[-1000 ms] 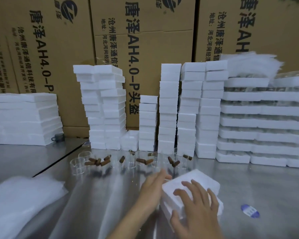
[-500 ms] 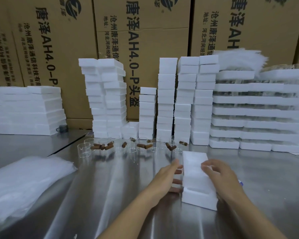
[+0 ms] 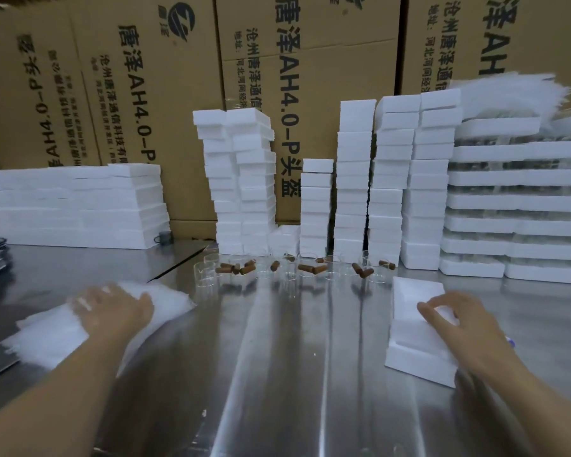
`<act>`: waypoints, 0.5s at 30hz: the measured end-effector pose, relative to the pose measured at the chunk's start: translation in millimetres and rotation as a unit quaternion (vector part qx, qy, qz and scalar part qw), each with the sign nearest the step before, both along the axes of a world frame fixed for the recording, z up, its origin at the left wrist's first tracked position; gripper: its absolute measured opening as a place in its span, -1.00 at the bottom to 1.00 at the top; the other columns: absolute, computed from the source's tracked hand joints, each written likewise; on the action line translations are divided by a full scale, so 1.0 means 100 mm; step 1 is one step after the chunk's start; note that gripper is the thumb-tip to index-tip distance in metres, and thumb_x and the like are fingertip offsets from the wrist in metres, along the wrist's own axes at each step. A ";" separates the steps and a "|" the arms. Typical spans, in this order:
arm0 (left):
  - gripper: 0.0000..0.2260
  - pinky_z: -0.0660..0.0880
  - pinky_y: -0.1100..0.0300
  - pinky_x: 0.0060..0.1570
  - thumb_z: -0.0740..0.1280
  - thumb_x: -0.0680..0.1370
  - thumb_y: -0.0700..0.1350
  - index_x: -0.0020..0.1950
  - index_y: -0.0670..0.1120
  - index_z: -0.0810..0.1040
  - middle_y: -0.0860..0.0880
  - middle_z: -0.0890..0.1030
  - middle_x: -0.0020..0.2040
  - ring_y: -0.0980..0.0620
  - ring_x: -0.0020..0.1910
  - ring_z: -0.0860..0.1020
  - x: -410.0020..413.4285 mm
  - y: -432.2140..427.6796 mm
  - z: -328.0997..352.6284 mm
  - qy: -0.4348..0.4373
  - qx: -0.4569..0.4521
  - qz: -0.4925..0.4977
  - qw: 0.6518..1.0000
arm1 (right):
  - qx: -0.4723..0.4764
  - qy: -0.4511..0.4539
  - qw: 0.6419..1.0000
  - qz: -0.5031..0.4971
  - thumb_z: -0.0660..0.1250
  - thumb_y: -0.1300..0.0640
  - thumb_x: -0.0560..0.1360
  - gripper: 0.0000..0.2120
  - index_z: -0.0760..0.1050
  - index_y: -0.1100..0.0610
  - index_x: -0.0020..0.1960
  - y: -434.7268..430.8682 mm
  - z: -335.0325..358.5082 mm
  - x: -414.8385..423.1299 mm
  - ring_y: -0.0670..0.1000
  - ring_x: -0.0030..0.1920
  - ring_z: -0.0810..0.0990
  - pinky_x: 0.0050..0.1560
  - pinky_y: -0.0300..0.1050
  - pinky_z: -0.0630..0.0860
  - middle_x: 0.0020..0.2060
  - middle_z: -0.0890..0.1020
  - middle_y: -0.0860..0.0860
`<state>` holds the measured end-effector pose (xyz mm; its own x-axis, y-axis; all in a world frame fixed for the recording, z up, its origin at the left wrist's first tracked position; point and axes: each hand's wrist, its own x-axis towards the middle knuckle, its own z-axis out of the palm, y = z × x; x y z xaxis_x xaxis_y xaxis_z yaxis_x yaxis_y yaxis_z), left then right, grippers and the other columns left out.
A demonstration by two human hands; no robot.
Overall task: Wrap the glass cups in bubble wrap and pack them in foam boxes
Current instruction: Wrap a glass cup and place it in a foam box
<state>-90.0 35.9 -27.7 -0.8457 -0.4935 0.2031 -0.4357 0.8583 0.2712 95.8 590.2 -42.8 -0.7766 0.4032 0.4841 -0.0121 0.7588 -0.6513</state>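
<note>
Two hands are working well apart. We are laying our left hand (image 3: 112, 313) on the bubble wrap pile (image 3: 168, 301) at the left of the table (image 3: 294, 374); blur is hiding whether its fingers are gripping a sheet. We are curling our right hand (image 3: 455, 319) over the foam box (image 3: 412, 356) on the right. The glass cups (image 3: 206, 275) are standing in a row behind, near the foam stacks (image 3: 353, 179).

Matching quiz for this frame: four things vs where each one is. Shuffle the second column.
1 left hand
2 right hand
3 glass cups
4 cardboard cartons

a behind the foam stacks
b on the bubble wrap pile
c on the foam box
d in a row before the foam stacks

Pairs: 1-b, 2-c, 3-d, 4-a
</note>
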 end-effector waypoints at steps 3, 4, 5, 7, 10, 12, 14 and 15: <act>-0.36 -0.09 -0.20 0.66 -0.07 0.76 0.18 0.72 -0.20 0.14 -0.25 0.14 0.72 -0.23 0.71 0.07 0.09 -0.10 -0.23 0.012 0.046 0.000 0.999 | 0.010 0.012 1.000 0.005 0.37 -0.24 0.55 -0.87 0.58 -0.21 -0.04 0.01 0.00 -0.03 -0.05 0.20 0.48 0.24 0.02 0.41 0.13 0.56 -0.12; -0.39 -0.09 -0.20 0.66 -0.08 0.77 0.14 0.73 -0.20 0.13 -0.23 0.12 0.73 -0.22 0.71 0.05 0.11 -0.07 -0.21 0.012 0.053 -0.008 0.999 | 0.013 0.014 1.000 0.008 0.38 -0.22 0.56 -0.89 0.58 -0.21 -0.05 0.01 -0.01 -0.03 -0.04 0.21 0.47 0.24 0.02 0.40 0.11 0.57 -0.12; -0.41 -0.12 -0.20 0.67 -0.10 0.78 0.10 0.74 -0.19 0.10 -0.20 0.07 0.75 -0.19 0.73 0.02 0.13 -0.05 -0.16 0.006 0.066 -0.016 0.998 | 0.014 0.015 1.000 0.010 0.39 -0.20 0.57 -0.90 0.58 -0.21 -0.05 0.02 -0.01 -0.03 -0.04 0.21 0.47 0.25 0.01 0.39 0.10 0.57 -0.12; -0.44 -0.18 -0.19 0.67 -0.12 0.78 0.06 0.76 -0.13 0.05 -0.15 0.01 0.77 -0.16 0.74 -0.04 0.14 -0.02 0.01 -0.005 0.092 -0.020 0.996 | 0.003 0.010 1.000 0.007 0.39 -0.21 0.57 -0.91 0.58 -0.23 -0.03 0.03 -0.02 -0.03 -0.05 0.20 0.46 0.27 0.00 0.38 0.14 0.57 -0.10; -0.47 -0.13 -0.23 0.66 -0.12 0.78 0.03 0.75 -0.10 0.07 -0.15 0.02 0.76 -0.19 0.74 -0.02 0.11 0.05 0.28 0.008 0.092 -0.034 0.995 | 0.004 0.003 1.000 -0.002 0.39 -0.24 0.55 -0.87 0.59 -0.21 -0.02 0.04 -0.02 -0.05 -0.04 0.19 0.46 0.30 0.05 0.41 0.18 0.57 -0.07; -0.47 -0.07 -0.27 0.65 -0.12 0.78 0.04 0.75 -0.06 0.07 -0.16 0.04 0.76 -0.22 0.73 0.00 0.08 0.20 0.50 0.032 0.072 -0.077 0.994 | 0.004 0.000 1.000 -0.002 0.38 -0.26 0.55 -0.85 0.59 -0.21 -0.02 0.03 -0.02 -0.05 -0.04 0.19 0.47 0.28 0.06 0.42 0.19 0.57 -0.07; -0.49 0.03 -0.31 0.61 -0.14 0.78 0.04 0.72 -0.02 0.14 -0.18 0.13 0.73 -0.25 0.70 0.09 0.05 0.43 0.72 0.061 0.043 -0.128 0.989 | 0.001 0.002 1.000 0.000 0.38 -0.25 0.55 -0.87 0.58 -0.22 -0.02 0.02 -0.01 -0.04 -0.04 0.19 0.46 0.27 0.06 0.42 0.18 0.57 -0.08; -0.50 0.12 -0.31 0.58 -0.15 0.77 0.03 0.68 -0.03 0.23 -0.21 0.24 0.69 -0.27 0.66 0.19 0.04 0.57 0.81 0.075 0.026 -0.160 0.984 | 0.001 0.003 1.000 0.001 0.38 -0.24 0.56 -0.88 0.58 -0.22 -0.02 0.01 -0.01 -0.04 -0.04 0.20 0.46 0.28 0.06 0.42 0.18 0.58 -0.08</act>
